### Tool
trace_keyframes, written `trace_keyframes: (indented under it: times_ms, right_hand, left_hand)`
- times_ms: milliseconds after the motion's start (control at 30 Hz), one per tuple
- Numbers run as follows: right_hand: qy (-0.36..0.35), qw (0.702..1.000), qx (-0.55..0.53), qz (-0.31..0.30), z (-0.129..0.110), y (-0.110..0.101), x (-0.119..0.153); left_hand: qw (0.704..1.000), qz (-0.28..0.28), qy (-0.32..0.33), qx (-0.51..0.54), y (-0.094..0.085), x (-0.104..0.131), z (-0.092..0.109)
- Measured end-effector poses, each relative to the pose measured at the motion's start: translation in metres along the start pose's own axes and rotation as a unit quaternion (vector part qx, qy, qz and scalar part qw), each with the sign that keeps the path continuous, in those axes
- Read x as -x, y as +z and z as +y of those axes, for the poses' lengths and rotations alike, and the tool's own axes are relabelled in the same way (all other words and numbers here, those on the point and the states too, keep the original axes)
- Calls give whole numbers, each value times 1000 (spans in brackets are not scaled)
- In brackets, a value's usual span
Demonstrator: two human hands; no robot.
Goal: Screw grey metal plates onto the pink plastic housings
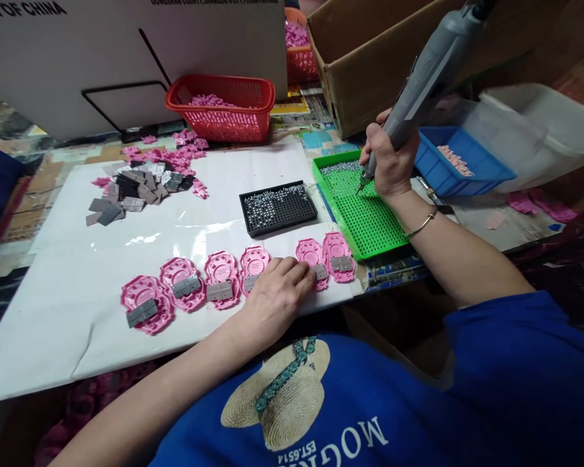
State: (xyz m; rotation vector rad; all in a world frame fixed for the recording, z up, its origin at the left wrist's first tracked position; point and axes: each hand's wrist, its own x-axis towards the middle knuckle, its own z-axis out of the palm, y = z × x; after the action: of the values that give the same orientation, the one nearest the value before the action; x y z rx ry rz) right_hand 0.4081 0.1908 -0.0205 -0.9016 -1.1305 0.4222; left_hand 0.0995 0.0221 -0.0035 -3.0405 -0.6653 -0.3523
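My right hand [392,159] is wrapped round a grey electric screwdriver [425,71], its bit pointing down at the screws in a green perforated tray [382,230]. Low over a row of pink plastic casings [222,269] rests my left hand [285,288], fingers bent together. Its fingertips press on a pink casing [309,250] that carries a small grey plate [320,272]; part of this casing is hidden by the hand. Similar grey plates lie across the other casings, such as this plate [220,290]. Behind the row is a black perforated tray [279,211] partly filled with screws.
Loose grey and black plates [131,191] lie heaped beside small pink parts [175,155] on the white board [68,259]. Red basket [221,123], cardboard box [360,78] and blue bin [460,172] stand behind. A translucent tub [540,130] is at far right.
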Motion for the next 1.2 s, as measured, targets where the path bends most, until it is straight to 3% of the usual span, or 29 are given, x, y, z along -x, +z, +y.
trace_keyframes:
  times_ms: [200, 333, 567, 667, 800, 900, 1200]
  right_hand:
    - [-29, 999, 24, 0, -45, 12, 16]
    - [-63, 997, 0, 33, -70, 22, 16]
    - [-110, 994, 4, -13, -117, 39, 36]
    - [-79, 997, 21, 2, -108, 39, 38]
    - [-72, 996, 19, 42, -75, 29, 20]
    - [-65, 997, 30, 40, -55, 21, 11]
    - [-28, 999, -16, 22, -32, 13, 11]
  left_hand:
    - [999, -2, -8, 33, 1, 1, -1]
    - [998, -3, -19, 63, 3, 2, -1]
    - [997, 14, -26, 73, 9, 3, -3]
    - [997, 30, -25, 74, 9, 3, -3]
    - [996, 36, -17, 80, 8, 3, -3]
    - [996, 45, -14, 81, 9, 3, -3]
    - [995, 48, -11, 83, 9, 3, -3]
